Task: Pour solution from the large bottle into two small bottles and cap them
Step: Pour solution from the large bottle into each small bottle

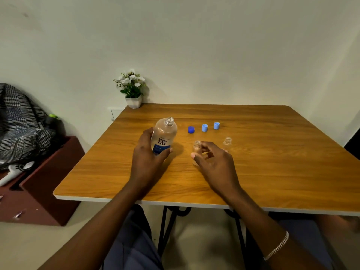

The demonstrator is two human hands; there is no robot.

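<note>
Clear large bottle [164,133], gripped upright by the left hand [148,154], stands just left of the small bottle [197,145] that the right hand [214,160] pinches.

1 head-worn camera (wide-angle) looks forward and down, near the table [272,162].

Dim warm light on my table [272,156] — soft shadow right of the large bottle [164,133], mild blur, bowed edges.

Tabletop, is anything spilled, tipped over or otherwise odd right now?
Nothing stands out. The large bottle in the left hand and both small bottles stand upright and uncapped, three blue caps sit behind them, no spill shows.
</note>
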